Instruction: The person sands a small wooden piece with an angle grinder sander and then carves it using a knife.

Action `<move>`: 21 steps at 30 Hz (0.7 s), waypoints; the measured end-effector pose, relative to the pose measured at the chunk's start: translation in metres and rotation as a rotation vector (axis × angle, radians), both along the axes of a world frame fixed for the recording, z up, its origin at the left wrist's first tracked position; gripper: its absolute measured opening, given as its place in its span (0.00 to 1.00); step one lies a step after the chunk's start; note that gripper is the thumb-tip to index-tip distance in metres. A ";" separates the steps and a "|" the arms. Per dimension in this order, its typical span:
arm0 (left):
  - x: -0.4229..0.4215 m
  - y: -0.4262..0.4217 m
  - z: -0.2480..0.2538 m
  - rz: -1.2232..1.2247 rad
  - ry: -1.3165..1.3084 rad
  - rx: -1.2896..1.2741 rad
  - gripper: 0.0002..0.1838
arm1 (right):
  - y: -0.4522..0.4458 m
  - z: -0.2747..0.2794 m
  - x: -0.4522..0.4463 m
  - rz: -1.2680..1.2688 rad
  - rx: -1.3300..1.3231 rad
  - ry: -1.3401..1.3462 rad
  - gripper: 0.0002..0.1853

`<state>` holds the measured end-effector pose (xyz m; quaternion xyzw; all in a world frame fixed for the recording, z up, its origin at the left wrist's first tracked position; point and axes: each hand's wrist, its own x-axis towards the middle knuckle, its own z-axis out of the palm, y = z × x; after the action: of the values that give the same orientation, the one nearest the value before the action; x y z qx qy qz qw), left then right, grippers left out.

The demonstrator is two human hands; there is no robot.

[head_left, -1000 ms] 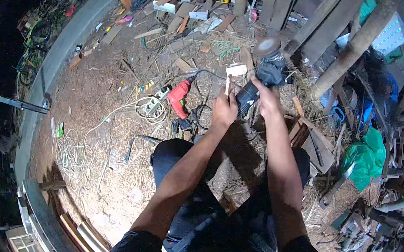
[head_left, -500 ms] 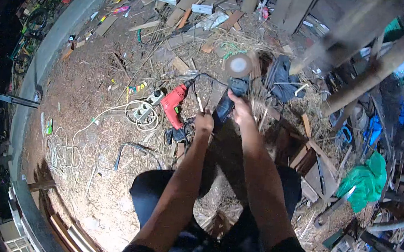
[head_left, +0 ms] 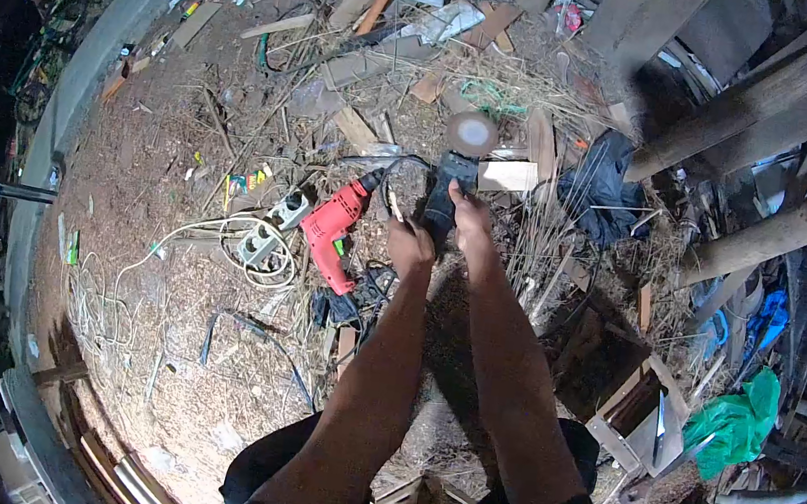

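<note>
A dark angle grinder (head_left: 444,192) with a round pale disc (head_left: 472,134) at its far end is held in front of me. My right hand (head_left: 471,222) wraps round the grinder's body from the right, thumb on top. On the other side, my left hand (head_left: 410,245) is closed on a thin wooden stick (head_left: 395,207) and lies close against the grinder's left side. Left of my left hand, a red drill (head_left: 334,230) lies on the ground beside a white power strip (head_left: 274,229) with a coiled cable.
A pale wood block (head_left: 508,175) lies right of the disc. Thick wooden poles (head_left: 779,233) lean at the right, above a green plastic bag (head_left: 735,424). A wooden box frame (head_left: 640,417) sits right of my knee. Loose cable (head_left: 105,301) lies at left.
The grinder has swung from the right to upright in front of me and come nearer to my left hand. The view has shifted, so the drill and poles appear in different places.
</note>
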<state>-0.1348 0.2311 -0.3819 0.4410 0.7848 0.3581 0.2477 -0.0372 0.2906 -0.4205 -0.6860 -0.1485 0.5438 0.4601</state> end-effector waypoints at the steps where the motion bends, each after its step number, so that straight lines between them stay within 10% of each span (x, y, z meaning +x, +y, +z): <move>1: 0.002 0.005 -0.003 0.008 -0.018 0.019 0.15 | 0.004 -0.006 0.004 0.005 -0.019 0.024 0.28; 15: -0.009 0.021 -0.043 -0.194 -0.205 -0.024 0.24 | -0.007 -0.010 0.051 0.270 0.154 -0.108 0.20; 18: -0.037 0.040 -0.092 -0.310 -0.805 -0.084 0.20 | -0.013 0.002 0.073 0.327 0.109 -0.120 0.15; 21: -0.001 0.035 -0.006 -0.290 -0.953 -0.072 0.27 | -0.016 0.042 0.103 0.369 0.055 -0.060 0.15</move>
<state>-0.1361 0.2659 -0.3884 0.3241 0.5268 0.4544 0.6411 0.0655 0.2747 -0.3786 -0.6501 -0.3003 0.5941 0.3664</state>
